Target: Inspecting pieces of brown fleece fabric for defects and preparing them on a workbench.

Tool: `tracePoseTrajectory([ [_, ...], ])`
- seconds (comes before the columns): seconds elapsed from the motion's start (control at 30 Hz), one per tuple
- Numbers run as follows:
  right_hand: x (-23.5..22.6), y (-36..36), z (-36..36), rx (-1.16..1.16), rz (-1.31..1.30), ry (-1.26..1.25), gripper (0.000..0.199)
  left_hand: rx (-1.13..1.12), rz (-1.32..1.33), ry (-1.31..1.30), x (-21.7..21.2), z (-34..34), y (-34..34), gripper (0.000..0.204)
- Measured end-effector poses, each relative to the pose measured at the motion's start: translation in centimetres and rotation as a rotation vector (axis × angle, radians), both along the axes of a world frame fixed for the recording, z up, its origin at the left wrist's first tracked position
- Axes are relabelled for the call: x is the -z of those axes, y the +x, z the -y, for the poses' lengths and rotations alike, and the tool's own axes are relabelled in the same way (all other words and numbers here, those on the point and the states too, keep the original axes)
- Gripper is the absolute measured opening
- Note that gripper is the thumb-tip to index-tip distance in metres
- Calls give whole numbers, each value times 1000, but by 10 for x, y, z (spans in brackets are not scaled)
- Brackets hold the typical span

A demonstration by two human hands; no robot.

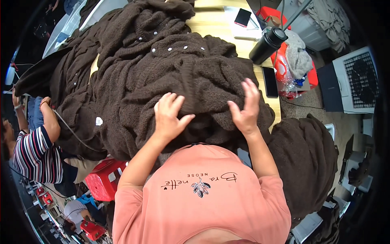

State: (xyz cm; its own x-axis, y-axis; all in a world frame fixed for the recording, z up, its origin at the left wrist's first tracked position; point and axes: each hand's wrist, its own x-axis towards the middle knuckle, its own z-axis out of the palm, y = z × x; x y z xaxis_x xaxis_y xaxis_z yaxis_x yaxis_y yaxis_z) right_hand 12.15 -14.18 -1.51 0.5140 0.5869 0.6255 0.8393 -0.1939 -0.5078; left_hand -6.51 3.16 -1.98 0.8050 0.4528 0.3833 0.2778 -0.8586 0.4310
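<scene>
A large heap of dark brown fuzzy knit garments (142,83) covers most of the table in front of me. Rows of small shiny buttons (170,49) run across its far part. My left hand (169,117) lies open on the near folds, thumb held away from the fingers. To its right, my right hand (246,110) is also open over the cloth, thumb and fingers spread. Between them a raised fold (187,87) of the knit looks smeared by motion, and a dark hollow shows below it. Neither hand pinches the fabric as far as I can see.
A black bottle (266,45) and a dark phone (269,82) stand along the right of the wooden table (209,18). Another phone (242,18) lies on white paper. More brown cloth (302,162) is piled at right. A co-worker in stripes (32,152) handles cloth at left, near a red stool (105,179).
</scene>
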Motion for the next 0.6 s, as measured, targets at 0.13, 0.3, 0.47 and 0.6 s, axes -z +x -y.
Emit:
tracePoseTrajectory([
  [0.13,-17,-10,-42,-301,195,-143,53,74,30,229,-8,31,17,39],
  [0.3,-4,-34,-40,-249,53,-238,28,249,237,190,-18,30,7,23],
  [0.47,-30,-36,9,-569,-646,114,48,152,259,140,-48,-5,14,56],
  [0.6,-53,-44,31,-1075,-1124,348,28,331,161,125,-62,-14,67,69],
])
